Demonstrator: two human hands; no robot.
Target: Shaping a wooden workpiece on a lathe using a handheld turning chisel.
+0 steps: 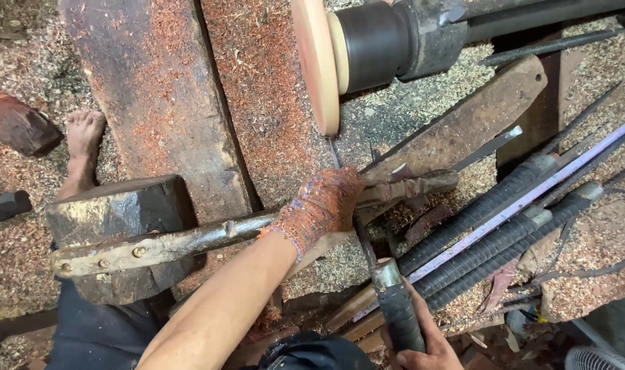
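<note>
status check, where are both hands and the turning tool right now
Left hand, gloved, pressed on metal tool rest. Right hand grips turning tool handle. Wooden disc on lathe, tool tip short of it. Spare tools lie alongside.

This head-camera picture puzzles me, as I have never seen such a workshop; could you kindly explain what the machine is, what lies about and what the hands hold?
The camera sits on the person's head and looks down at a wood lathe. At the top, a dark metal spindle carries a round pinkish wooden disc, seen edge-on. Reddish sawdust covers the heavy wooden bed. A long metal bar crosses in front as a tool rest. The left hand, in a sawdust-covered glove, presses on that bar. The bare right hand grips the black handle of a turning tool, whose blade points toward the disc. More long-handled tools lie to the right, and a bare foot shows at the left.
</note>
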